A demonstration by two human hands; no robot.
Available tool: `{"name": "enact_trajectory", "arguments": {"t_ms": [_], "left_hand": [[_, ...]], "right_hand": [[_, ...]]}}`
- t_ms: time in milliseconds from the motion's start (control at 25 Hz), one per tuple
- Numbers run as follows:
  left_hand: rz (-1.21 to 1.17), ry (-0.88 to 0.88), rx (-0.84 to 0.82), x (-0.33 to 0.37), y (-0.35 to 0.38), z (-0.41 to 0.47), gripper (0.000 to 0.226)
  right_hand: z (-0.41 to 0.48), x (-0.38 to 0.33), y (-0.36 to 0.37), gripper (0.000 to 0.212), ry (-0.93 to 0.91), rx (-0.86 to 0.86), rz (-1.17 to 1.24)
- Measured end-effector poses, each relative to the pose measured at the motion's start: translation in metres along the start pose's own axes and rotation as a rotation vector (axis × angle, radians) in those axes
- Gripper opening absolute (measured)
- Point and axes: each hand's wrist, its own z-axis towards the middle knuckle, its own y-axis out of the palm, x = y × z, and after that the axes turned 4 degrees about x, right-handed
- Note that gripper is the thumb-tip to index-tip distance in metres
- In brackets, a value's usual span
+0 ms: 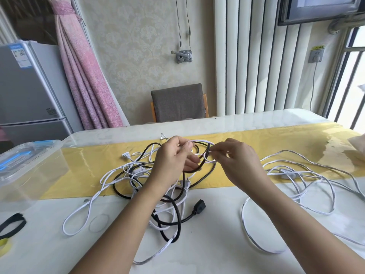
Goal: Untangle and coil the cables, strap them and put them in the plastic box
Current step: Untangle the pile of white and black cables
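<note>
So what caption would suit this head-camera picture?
Left hand and right hand pinch a white cable amid tangled cables on the table, plastic box nearby.

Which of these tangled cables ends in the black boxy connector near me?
The thick black cable, looping through the pile below the left hand; its black connector lies on the white tabletop. The other cables are white.

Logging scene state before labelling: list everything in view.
cable tangle: one, white and black strands, table centre
loose cable: one, white, table right
plastic box: one, clear with blue clips, far left
straps: count unclear, black, left edge
runner: one, yellow, across table
table: one, white
chair: one, grey, behind table
fridge: one, grey, left
curtain: one, pink, left
left hand: grips cable tangle
right hand: fingers pinch a white strand of it
</note>
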Motion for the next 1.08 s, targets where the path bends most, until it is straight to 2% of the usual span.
{"name": "enact_trajectory", "arguments": {"t_ms": [80,120,200,240,320,400,480,520,600,720,800,920,1000,1080], "left_hand": [[-0.161,-0.214,0.013,0.000,-0.005,0.005,0.022],[-0.204,-0.242,0.050,0.000,-0.008,0.006,0.027],[-0.137,-0.165,0.116,-0.004,-0.013,0.010,0.030],[-0.055,-0.114,0.099,-0.004,-0.017,0.012,0.025],[-0.035,-0.070,-0.106,0.000,-0.022,0.012,0.015],[-0.309,-0.166,-0.337,0.001,-0.025,0.012,0.027],[-0.582,-0.264,-0.379,0.005,-0.027,0.012,0.031],[-0.635,-0.265,-0.359,0.005,-0.029,0.013,0.031],[-0.569,-0.174,-0.342,0.005,-0.029,0.012,0.020],[-0.350,-0.037,-0.370,0.008,-0.028,0.010,0.010],[-0.143,-0.026,-0.350,0.012,-0.026,0.011,0.015],[-0.036,-0.025,-0.239,0.026,-0.019,0.019,0.020],[-0.187,-0.066,-0.168,0.042,-0.016,0.026,0.022],[-0.479,-0.160,-0.187,0.062,-0.012,0.030,0.023]], "right_hand": [[0.000,-0.001,-0.001,0.011,-0.029,-0.099,0.113],[-0.001,-0.002,-0.002,0.012,-0.047,-0.151,0.158],[-0.002,-0.001,-0.005,0.014,-0.083,-0.266,0.233],[-0.002,0.000,-0.006,0.015,-0.101,-0.326,0.279],[-0.001,0.002,-0.008,0.014,-0.129,-0.411,0.372],[0.003,0.005,-0.011,0.014,-0.122,-0.414,0.373],[0.007,0.008,-0.014,0.014,-0.092,-0.342,0.266],[0.007,0.009,-0.015,0.015,-0.083,-0.312,0.206],[0.006,0.008,-0.018,0.020,-0.056,-0.323,0.202],[0.004,0.005,-0.020,0.023,-0.009,-0.399,0.396],[0.006,0.006,-0.017,0.019,-0.026,-0.328,0.406],[0.006,0.008,-0.010,0.014,-0.156,-0.030,0.285],[0.003,0.006,-0.009,0.012,-0.308,0.198,0.199],[0.002,0.004,-0.005,0.013,-0.446,0.367,0.145]]}}
